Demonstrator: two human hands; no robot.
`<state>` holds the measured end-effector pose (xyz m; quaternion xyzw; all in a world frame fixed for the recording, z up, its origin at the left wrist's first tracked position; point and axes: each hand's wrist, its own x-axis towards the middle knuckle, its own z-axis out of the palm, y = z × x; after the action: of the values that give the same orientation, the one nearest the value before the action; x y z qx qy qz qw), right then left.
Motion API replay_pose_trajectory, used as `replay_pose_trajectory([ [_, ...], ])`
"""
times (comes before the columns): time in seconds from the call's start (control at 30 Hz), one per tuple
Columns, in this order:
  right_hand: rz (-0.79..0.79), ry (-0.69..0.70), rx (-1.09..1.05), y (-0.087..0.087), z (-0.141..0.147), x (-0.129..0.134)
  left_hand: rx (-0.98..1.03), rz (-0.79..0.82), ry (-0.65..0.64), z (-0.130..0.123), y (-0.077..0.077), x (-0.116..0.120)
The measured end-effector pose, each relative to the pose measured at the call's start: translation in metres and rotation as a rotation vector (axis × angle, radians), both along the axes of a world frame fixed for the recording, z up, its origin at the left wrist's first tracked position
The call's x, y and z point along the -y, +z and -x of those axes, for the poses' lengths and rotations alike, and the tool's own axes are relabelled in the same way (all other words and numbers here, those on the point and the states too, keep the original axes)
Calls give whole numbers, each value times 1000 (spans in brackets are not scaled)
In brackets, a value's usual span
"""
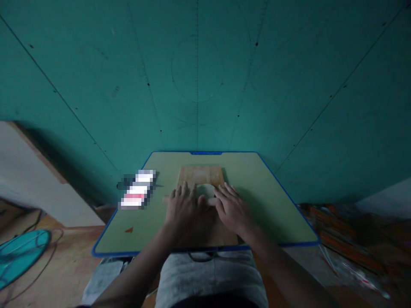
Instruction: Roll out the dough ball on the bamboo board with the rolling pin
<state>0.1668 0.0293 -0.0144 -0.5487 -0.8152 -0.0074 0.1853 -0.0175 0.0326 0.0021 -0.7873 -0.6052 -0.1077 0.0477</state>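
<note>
A slim pale rolling pin (212, 201) lies crosswise over a wooden board (201, 173), partly hidden by my hands. My left hand (182, 206) rests palm down on the pin, fingers stretched forward, and one pin end sticks out to its left. My right hand (231, 208) lies palm down at the pin's other end, fingers extended and slightly apart. Between the hands shows a pale, flat, rounded piece of what looks like dough (205, 189), just beyond the pin. The hands cover part of its edges.
The board lies on a pale table (269, 214) with blue edging, against a green wall (199, 85). A pixelated item (138, 190) and a small orange triangle (129, 230) are on the left. A teal round object (25, 252) and clutter (346, 239) flank the table below.
</note>
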Motion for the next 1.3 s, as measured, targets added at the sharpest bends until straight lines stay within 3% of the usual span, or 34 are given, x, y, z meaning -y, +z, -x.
replay_pose_trajectory([
  [0.3, -40, -100, 26, -9, -2, -42, 20, -4, -11, -18, 4, -49],
  [0.57, 207, -183, 26, 7, -2, -87, -10, 113, 35, -21, 10, -82],
  [0.73, 276, -195, 13, 12, 0, -100, -10, 115, 49, -20, 11, -94],
  [0.87, 261, -171, 39, 9, 1, -86, -35, 84, 24, -19, 12, -81],
  [1.07, 108, -45, 75, 1, -2, -45, -79, 53, -96, -17, 14, -34],
  [1.2, 8, -2, 12, -6, -3, -10, -35, -11, -182, -16, 1, -1],
  [1.3, -76, 32, -58, -14, -7, 13, 106, -82, -171, -9, -7, 24],
])
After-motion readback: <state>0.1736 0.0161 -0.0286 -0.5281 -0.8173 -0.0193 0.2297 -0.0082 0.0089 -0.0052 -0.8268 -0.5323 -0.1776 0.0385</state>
